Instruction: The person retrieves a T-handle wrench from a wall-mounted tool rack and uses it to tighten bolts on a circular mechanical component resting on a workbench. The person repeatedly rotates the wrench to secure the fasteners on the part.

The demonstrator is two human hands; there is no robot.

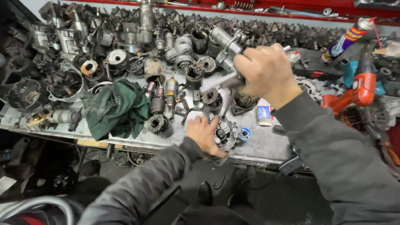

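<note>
**Hammer raised over an alternator part**

The alternator part [226,133] sits at the counter's [266,143] near edge, steadied by the left hand [204,134], fingers spread flat against it. At one o'clock, the right hand [266,71] is clenched on a hammer [216,83]. This looks like striking work; the next blow needs careful aim. The hammer's head blurs into the clutter of motor parts [158,100].

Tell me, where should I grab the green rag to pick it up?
Pinch the green rag at its bunched, raised middle, coming straight down from above. The folds there stand up off the bench, and metal parts crowd its right edge, so the top is probably the freest way in.
</note>
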